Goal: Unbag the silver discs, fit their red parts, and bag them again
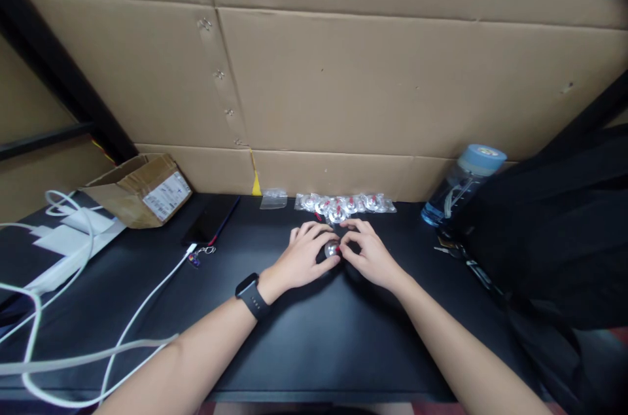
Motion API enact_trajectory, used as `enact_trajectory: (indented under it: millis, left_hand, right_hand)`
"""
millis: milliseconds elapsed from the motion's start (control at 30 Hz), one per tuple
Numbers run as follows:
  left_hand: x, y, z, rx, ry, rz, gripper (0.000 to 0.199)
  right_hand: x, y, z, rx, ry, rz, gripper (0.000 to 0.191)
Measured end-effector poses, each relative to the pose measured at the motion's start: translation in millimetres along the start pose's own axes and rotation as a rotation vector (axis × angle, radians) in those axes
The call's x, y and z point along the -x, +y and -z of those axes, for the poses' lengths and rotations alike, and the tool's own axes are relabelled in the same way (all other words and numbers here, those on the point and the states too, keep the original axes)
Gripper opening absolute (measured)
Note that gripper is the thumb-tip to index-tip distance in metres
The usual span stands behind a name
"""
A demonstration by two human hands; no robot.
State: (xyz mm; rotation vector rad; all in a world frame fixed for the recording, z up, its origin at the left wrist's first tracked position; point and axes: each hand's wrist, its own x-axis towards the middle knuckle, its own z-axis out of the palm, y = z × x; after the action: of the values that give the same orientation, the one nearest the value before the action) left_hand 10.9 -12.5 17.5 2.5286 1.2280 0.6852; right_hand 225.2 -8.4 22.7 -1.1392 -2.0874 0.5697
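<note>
A small shiny silver ball-like piece (331, 249) with a bit of red at its right side is at the middle of the black table. My left hand (309, 252) curls around it from the left, thumb in front and fingers behind. My right hand (367, 250) has its thumb and index finger pinched at the red part. Just beyond my fingers lies a row of clear plastic packets (346, 204) holding silver round pieces with red bits. An empty-looking clear bag (273, 198) lies left of that row.
An open cardboard box (142, 192), a phone (212, 220), a small key ring charm (196, 256) and white cables (88, 238) are on the left. At the right stand a blue-lidded water bottle (461, 182) and a black bag (554, 232), with keys (447, 249) beside it. A cardboard wall (343, 88) closes off the back.
</note>
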Motion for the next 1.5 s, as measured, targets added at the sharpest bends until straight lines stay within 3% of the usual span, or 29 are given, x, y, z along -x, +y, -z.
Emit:
enact_trajectory:
  millis: [167, 333, 500, 633, 767, 900, 1200, 1500]
  left_hand:
    - [-2, -7, 3.9, -0.094, -0.050, -0.052, 0.035]
    - [-6, -32, -0.5, -0.218, -0.005, 0.063, 0.047]
    - [-8, -51, -5.0, -0.263, -0.055, 0.056, 0.051]
    - [-8, -51, -6.5, -0.297, -0.034, 0.044, 0.048]
    - [-10, -48, -8.7, -0.333, -0.008, 0.055, 0.050]
    - [-12, -45, -10.7, -0.360, -0.028, 0.057, 0.050]
    - [-15, -39, -10.5, -0.419, 0.074, 0.044, 0.042]
    - [-13, -39, -4.3, -0.435, 0.122, 0.034, 0.026]
  right_hand:
    - [2, -1, 4, 0.063, -0.115, 0.008, 0.010]
    - [3, 0, 9, 0.183, -0.200, 0.032, 0.015]
    - [4, 13, 32, 0.350, -0.218, -0.040, 0.013]
    - [6, 35, 52, 0.467, -0.267, -0.183, 0.026]
    - [8, 48, 61, 0.384, -0.309, -0.235, 0.037]
    - [5, 51, 59, 0.339, -0.323, -0.234, 0.036]
    - [1, 53, 51, 0.243, -0.308, -0.257, 0.031]
    - [5, 57, 49, 0.207, -0.342, -0.225, 0.043]
